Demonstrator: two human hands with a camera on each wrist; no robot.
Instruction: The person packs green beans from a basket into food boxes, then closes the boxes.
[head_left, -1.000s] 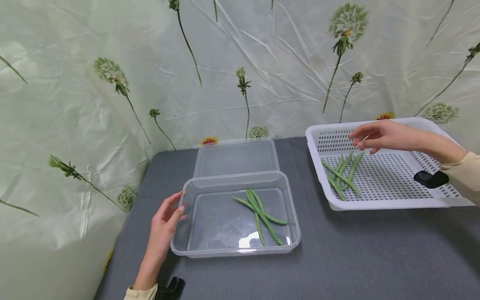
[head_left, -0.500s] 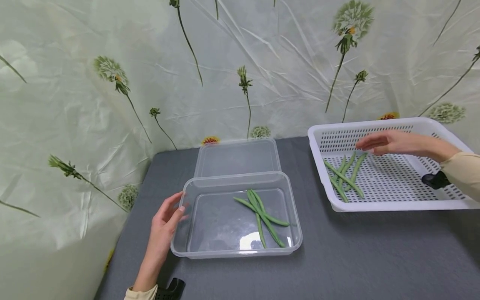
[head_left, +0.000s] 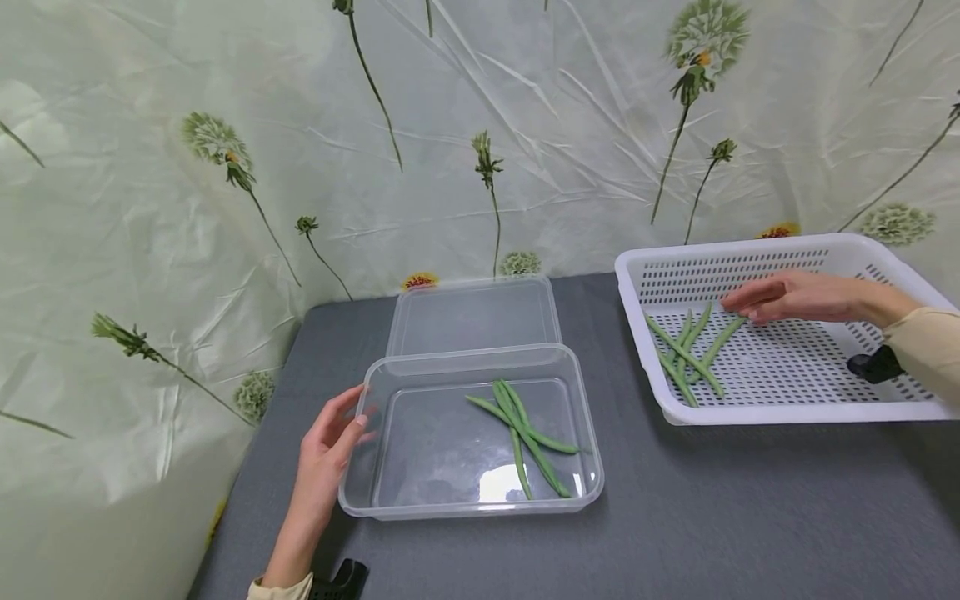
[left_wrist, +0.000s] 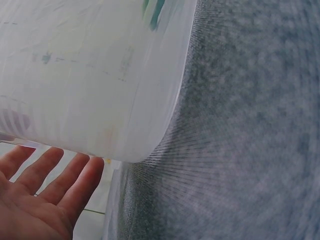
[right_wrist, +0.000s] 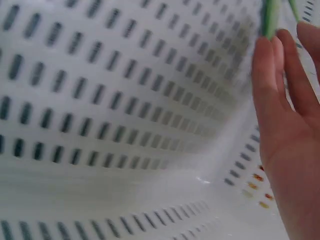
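My left hand point(head_left: 327, 454) rests against the left wall of a clear plastic container point(head_left: 427, 508). In the left wrist view its fingers point(left_wrist: 80, 190) are spread and fairly straight along the outside wall. Several green beans point(head_left: 525, 433) lie crossed in the container's right half. My right hand point(head_left: 806, 296) is low inside a white perforated basket point(head_left: 787, 410). Its fingers point(right_wrist: 267, 75) look nearly straight, their tips at the end of a green bean point(right_wrist: 270, 20); the thumb stands apart. Several more green beans point(head_left: 678, 350) lie at the basket's left end.
A flat clear lid point(head_left: 476, 312) lies behind the container, close to its back rim. Grey cloth point(head_left: 630, 508) covers the table. A flower-printed sheet point(head_left: 420, 200) hangs behind and to the left.
My right hand has moved down and slightly right toward the basket floor. The rightmost green bean there has shifted, its upper end now further right. My left hand has stayed at the container.
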